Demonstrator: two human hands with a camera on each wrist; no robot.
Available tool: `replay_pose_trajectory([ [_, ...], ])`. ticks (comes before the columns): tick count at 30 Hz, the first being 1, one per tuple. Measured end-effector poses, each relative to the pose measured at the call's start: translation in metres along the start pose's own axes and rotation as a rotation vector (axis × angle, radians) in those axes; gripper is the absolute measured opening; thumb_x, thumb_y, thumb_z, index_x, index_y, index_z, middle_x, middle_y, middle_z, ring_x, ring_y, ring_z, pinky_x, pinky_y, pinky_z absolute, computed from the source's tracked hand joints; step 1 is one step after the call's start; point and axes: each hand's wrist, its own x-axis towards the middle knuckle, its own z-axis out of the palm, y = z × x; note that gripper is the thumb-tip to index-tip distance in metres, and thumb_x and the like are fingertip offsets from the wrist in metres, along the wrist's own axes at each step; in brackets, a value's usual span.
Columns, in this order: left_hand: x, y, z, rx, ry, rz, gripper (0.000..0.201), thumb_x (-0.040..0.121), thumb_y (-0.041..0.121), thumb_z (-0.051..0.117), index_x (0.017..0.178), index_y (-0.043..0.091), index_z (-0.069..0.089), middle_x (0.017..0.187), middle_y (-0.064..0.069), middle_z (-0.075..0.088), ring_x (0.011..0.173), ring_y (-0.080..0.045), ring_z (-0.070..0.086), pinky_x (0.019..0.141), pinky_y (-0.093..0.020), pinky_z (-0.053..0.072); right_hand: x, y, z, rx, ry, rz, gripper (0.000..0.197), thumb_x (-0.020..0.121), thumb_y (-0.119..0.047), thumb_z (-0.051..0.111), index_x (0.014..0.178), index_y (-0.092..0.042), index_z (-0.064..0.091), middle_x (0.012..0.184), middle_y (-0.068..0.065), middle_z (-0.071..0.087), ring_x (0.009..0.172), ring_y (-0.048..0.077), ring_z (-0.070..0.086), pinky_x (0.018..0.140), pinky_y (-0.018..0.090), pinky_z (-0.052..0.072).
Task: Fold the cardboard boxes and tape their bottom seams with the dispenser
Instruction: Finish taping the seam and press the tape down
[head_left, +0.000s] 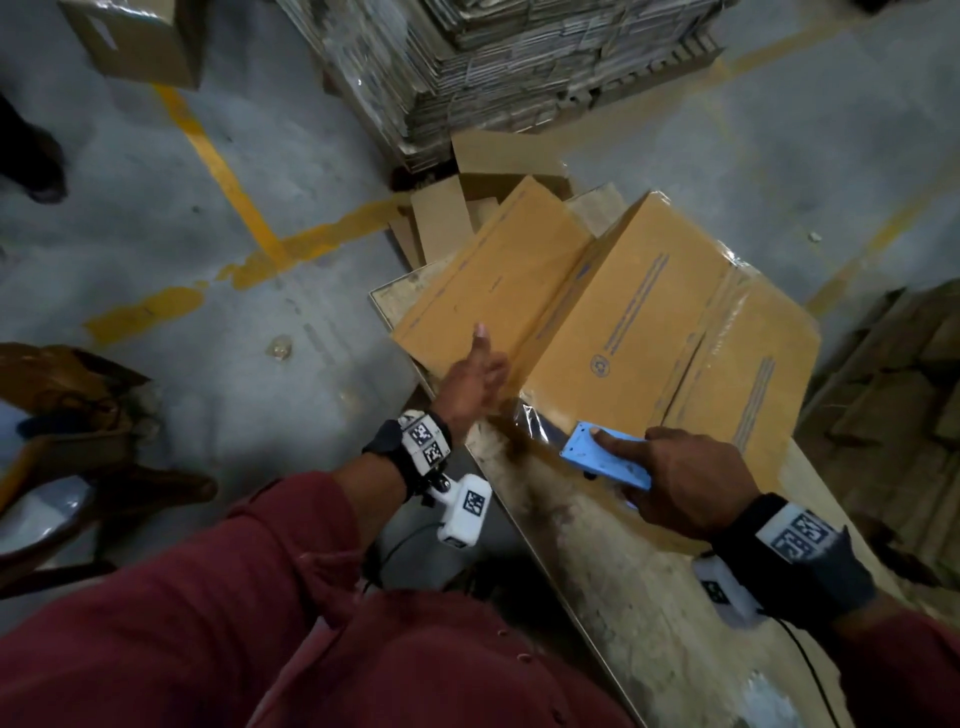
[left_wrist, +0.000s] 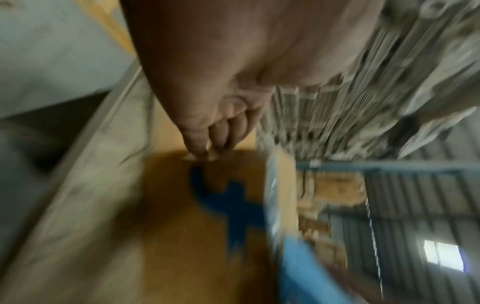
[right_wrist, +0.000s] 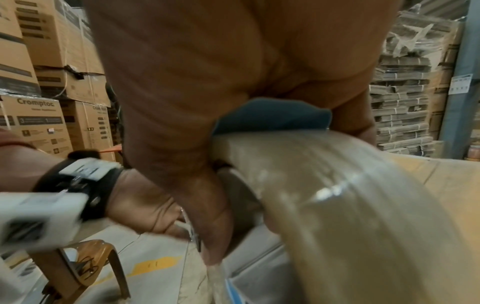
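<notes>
A tan cardboard box (head_left: 623, 312) lies folded on a worn table (head_left: 597, 545), with clear tape along its seam. My left hand (head_left: 475, 376) is at the box's near left corner, thumb raised. In the blurred left wrist view its straight fingers (left_wrist: 207, 133) touch the cardboard (left_wrist: 182, 226). My right hand (head_left: 691, 478) grips the blue tape dispenser (head_left: 602, 457) at the box's near edge. A strip of clear tape (head_left: 530, 415) runs from the box to the dispenser. In the right wrist view the tape roll (right_wrist: 337, 205) fills the front below the blue dispenser body (right_wrist: 272, 115).
A tall stack of flat cardboard (head_left: 519, 62) stands beyond the table, with loose cardboard pieces (head_left: 441, 223) at its foot. A brown chair (head_left: 78, 426) is at my left. More cardboard (head_left: 893, 395) is piled to the right. Yellow lines (head_left: 218, 161) cross the grey floor.
</notes>
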Motion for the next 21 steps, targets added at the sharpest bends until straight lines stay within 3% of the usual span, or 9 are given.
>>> replay_pose_trajectory([
  [2,-0.009,-0.004,0.007,0.033,-0.111,-0.053,0.086,0.101,0.072,0.008,0.152,0.014,0.047,0.153,0.000,0.052,0.136,-0.012,0.049,0.108,-0.027,0.035,0.000,-0.001,0.001,0.005,0.002,0.000,0.075,0.091,-0.061,0.052,0.154,-0.061,0.011,0.111,-0.005,0.055,0.102,0.024,0.063,0.068,0.031,0.047],
  [5,-0.006,-0.011,0.004,0.131,-0.193,-0.044,0.088,0.096,0.077,-0.003,0.119,0.022,0.062,0.121,0.002,0.063,0.109,-0.009,0.058,0.101,-0.027,0.036,0.000,-0.001,0.004,0.019,0.010,0.012,0.073,0.090,-0.062,0.052,0.153,-0.061,0.014,0.111,-0.005,0.056,0.102,0.024,0.064,0.068,0.032,0.048],
  [6,-0.006,-0.010,-0.001,0.168,-0.208,-0.065,0.091,0.097,0.076,-0.005,0.125,0.020,0.061,0.129,-0.003,0.062,0.118,-0.016,0.058,0.109,-0.035,0.034,0.000,-0.002,0.004,0.017,0.018,0.015,0.072,0.090,-0.063,0.051,0.153,-0.061,0.015,0.111,-0.006,0.056,0.101,0.024,0.064,0.068,0.031,0.048],
  [8,-0.001,-0.011,-0.012,0.181,-0.207,-0.112,0.083,0.097,0.073,-0.003,0.163,0.029,0.022,0.163,-0.010,0.038,0.150,-0.031,0.036,0.124,-0.049,0.017,0.000,-0.003,0.005,0.009,0.033,0.016,0.071,0.090,-0.065,0.048,0.153,-0.061,0.016,0.109,-0.007,0.056,0.099,0.022,0.065,0.068,0.031,0.050],
  [9,0.001,-0.012,-0.016,0.185,-0.202,-0.114,0.082,0.095,0.076,-0.002,0.165,0.034,0.007,0.167,-0.012,0.030,0.155,-0.033,0.027,0.125,-0.051,0.012,-0.001,-0.004,0.005,0.008,0.033,0.021,0.071,0.090,-0.066,0.047,0.153,-0.061,0.016,0.109,-0.008,0.056,0.099,0.022,0.065,0.068,0.031,0.050],
  [12,-0.002,-0.004,-0.016,0.208,-0.199,-0.018,0.098,0.086,0.086,0.002,0.165,0.030,0.018,0.165,-0.003,0.035,0.154,-0.024,0.030,0.128,-0.049,0.013,-0.003,-0.006,0.004,0.012,0.022,0.031,0.071,0.090,-0.066,0.048,0.153,-0.061,0.016,0.110,-0.008,0.056,0.099,0.022,0.065,0.069,0.031,0.049],
  [15,-0.012,0.012,-0.002,0.608,-0.158,0.393,0.095,0.083,0.096,0.018,0.144,0.032,0.053,0.148,-0.002,0.057,0.141,-0.026,0.049,0.120,-0.046,0.034,-0.007,-0.007,-0.002,0.010,0.025,0.018,0.069,0.091,-0.067,0.048,0.153,-0.058,0.019,0.114,-0.008,0.056,0.103,0.022,0.065,0.070,0.032,0.050],
  [18,-0.020,0.002,0.016,1.318,-0.307,0.885,0.098,0.085,0.077,0.049,0.160,0.015,0.035,0.164,-0.007,0.038,0.153,-0.022,0.032,0.127,-0.044,0.021,-0.008,-0.004,-0.009,-0.038,0.007,-0.040,0.074,0.090,-0.070,0.048,0.155,-0.052,0.017,0.116,-0.003,0.052,0.104,0.025,0.064,0.067,0.033,0.043],
  [21,-0.004,-0.032,0.005,1.734,-0.390,1.133,0.104,0.082,0.060,0.063,0.162,0.005,0.024,0.169,-0.016,0.023,0.158,-0.029,0.020,0.129,-0.051,0.012,-0.005,-0.005,-0.013,-0.106,0.012,-0.111,0.078,0.093,-0.074,0.040,0.158,-0.049,0.006,0.125,0.004,0.048,0.104,0.031,0.063,0.067,0.034,0.035],
])
